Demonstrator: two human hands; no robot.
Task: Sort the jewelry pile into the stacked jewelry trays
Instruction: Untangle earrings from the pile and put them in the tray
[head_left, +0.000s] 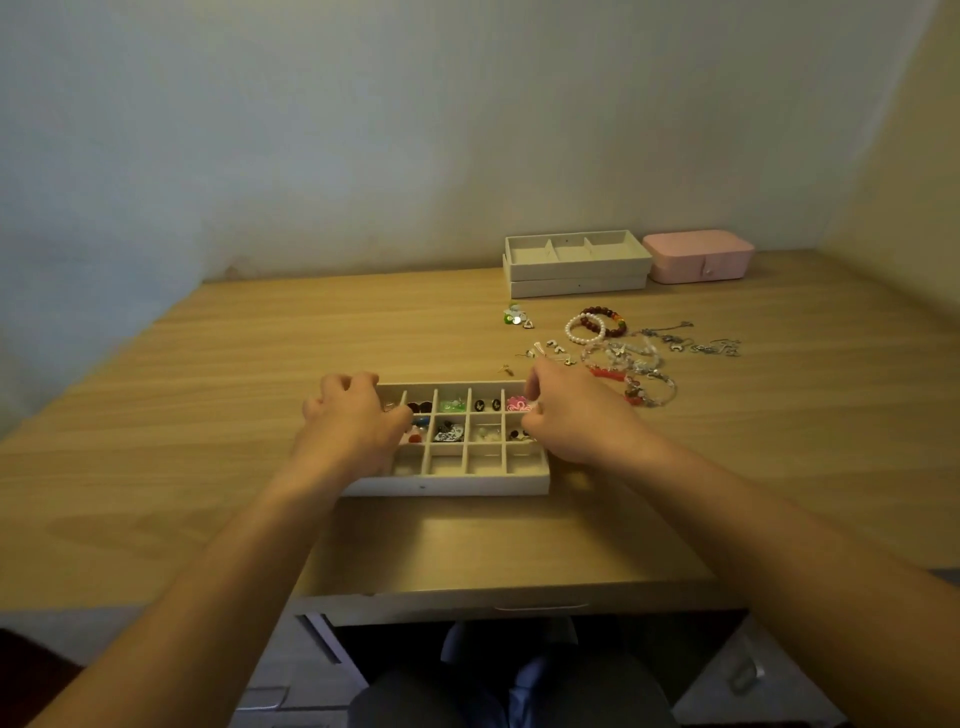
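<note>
A cream divided tray lies in front of me on the wooden table, with small earrings and charms in its back two rows and bare cells in the front row. My left hand rests curled over the tray's left end. My right hand hovers over its right end, fingertips pinched near a pink flower piece; whether it holds something is unclear. The jewelry pile lies to the right behind the tray: a pearl bracelet, a dark red bead bracelet, silver chains and loose earrings.
Two stacked cream trays stand at the back by the wall, the top one with three long compartments. A closed pink jewelry box sits to their right. A green-and-white trinket lies in front of the stack. Walls close off the back and right.
</note>
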